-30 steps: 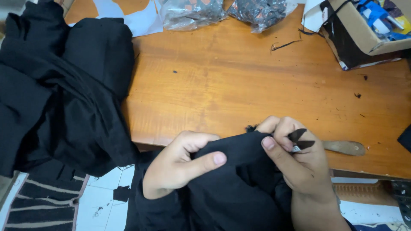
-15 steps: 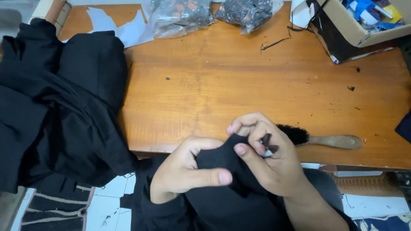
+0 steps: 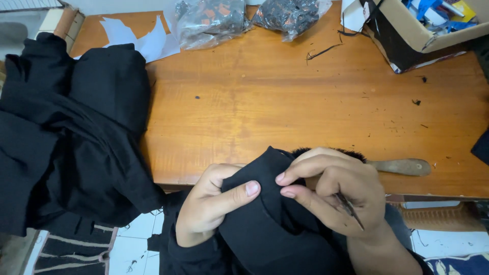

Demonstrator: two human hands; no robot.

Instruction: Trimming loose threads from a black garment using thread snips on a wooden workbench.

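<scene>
Your hands have come closer together at the table edge. Your left hand [image 3: 211, 211] and right hand [image 3: 333, 191] both pinch the black cloth garment [image 3: 270, 229]; the right also grips small dark snips [image 3: 349, 206].

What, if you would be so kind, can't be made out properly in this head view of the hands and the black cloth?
- Small dark tool in the right hand: mostly covered by the fingers, kind unclear.
- Brush on the table: its bristle end sits behind the right hand.
- Left hand: its fingers are tucked under the black cloth.
- Cardboard box: cut off by the top edge.
- Two plastic bags: contents too small to tell.
</scene>
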